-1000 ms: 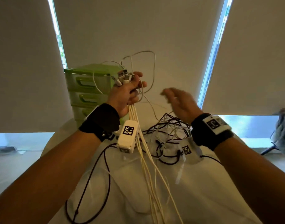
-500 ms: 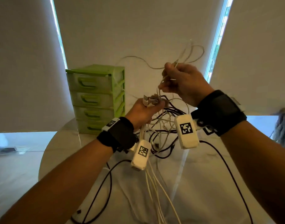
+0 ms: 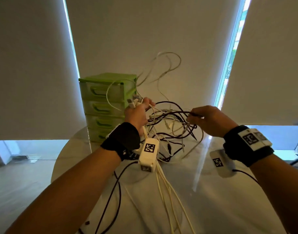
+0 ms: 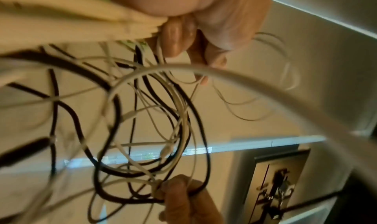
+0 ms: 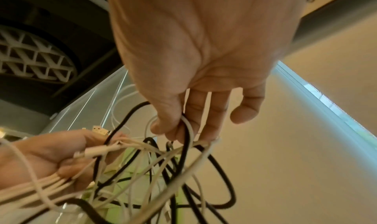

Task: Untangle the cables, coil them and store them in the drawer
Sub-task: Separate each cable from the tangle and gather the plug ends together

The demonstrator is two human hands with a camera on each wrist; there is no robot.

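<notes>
Mid-frame: left hand (image 3: 136, 114) grips white cables (image 3: 168, 196); right hand (image 3: 210, 121) pinches the tangle (image 3: 170, 122) above a white table (image 3: 221, 208). Green drawers (image 3: 104, 105) centre-left, 4 high. Blinds (image 3: 128, 31) behind.

A round white table (image 3: 229, 200) bears a green drawer unit (image 3: 104, 105) and trailing cables (image 3: 168, 196).

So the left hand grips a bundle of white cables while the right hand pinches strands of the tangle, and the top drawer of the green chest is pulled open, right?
Not quite: in the head view all drawers of the green chest are closed. The left hand does grip the white cables, and the right hand pinches strands of the tangle.
</notes>
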